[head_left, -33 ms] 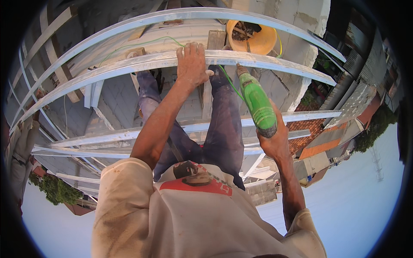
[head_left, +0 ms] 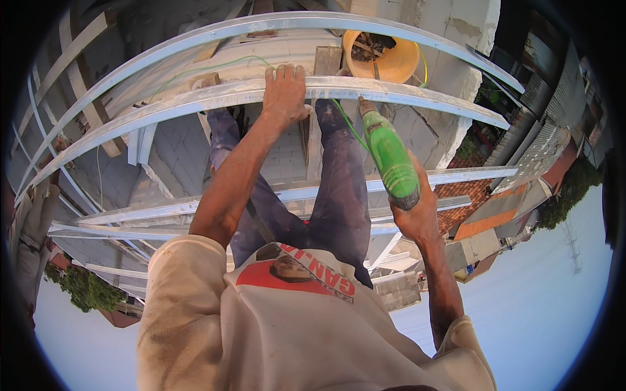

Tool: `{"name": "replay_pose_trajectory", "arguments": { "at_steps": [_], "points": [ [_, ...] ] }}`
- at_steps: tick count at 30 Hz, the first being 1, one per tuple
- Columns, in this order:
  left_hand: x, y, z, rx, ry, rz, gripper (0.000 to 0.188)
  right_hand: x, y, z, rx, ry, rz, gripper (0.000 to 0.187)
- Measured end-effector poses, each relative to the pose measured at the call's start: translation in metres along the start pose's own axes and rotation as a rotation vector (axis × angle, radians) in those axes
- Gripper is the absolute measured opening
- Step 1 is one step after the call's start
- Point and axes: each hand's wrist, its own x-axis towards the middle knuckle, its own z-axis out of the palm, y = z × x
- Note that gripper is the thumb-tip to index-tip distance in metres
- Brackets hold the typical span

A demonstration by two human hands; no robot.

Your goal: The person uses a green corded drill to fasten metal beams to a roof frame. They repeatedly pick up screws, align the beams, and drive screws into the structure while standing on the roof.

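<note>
My left hand (head_left: 285,96) is closed over a long silver metal channel (head_left: 215,98), with the fingers across its far edge and the thumb apart to the right. A green power drill (head_left: 392,153) sits in my right hand (head_left: 417,212), gripped from behind. Its chuck and tip meet the near side of the same channel, right of my left hand; whether the bit has entered the metal cannot be made out. My right fingers are mostly hidden behind the drill body. A green cord (head_left: 350,124) runs beside the drill.
Farther off, a second metal channel (head_left: 261,25) runs roughly parallel. A yellow-orange bucket (head_left: 409,62) with dark debris stands beyond the drill, beside a pale block wall (head_left: 456,133). More metal channels (head_left: 450,176) cross near my legs. Wooden beams (head_left: 88,91) stand at left, tiled roofs (head_left: 460,195) lie lower at right.
My left hand has shifted slightly to the left along the channel, and its forearm with it. The drill and my right hand stay nearly in place.
</note>
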Motion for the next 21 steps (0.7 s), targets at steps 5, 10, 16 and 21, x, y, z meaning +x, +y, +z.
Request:
{"name": "replay_pose_trajectory", "arguments": {
  "at_steps": [5,10,16,21],
  "points": [
    [0.036,-0.026,0.004,-0.061,-0.602,-0.001,0.05,0.002,0.002,0.003,-0.039,0.0,0.016,0.088],
    [0.033,-0.025,0.008,-0.063,-0.576,-0.025,0.046,0.006,0.0,-0.002,0.012,-0.011,0.056,0.087],
    [0.033,-0.026,0.007,-0.055,-0.59,-0.03,0.046,0.008,-0.008,0.0,-0.038,-0.006,0.058,0.087],
    [0.032,-0.026,0.013,-0.05,-0.555,-0.016,0.046,0.009,-0.012,-0.002,-0.053,-0.012,0.059,0.087]
  ]
}}
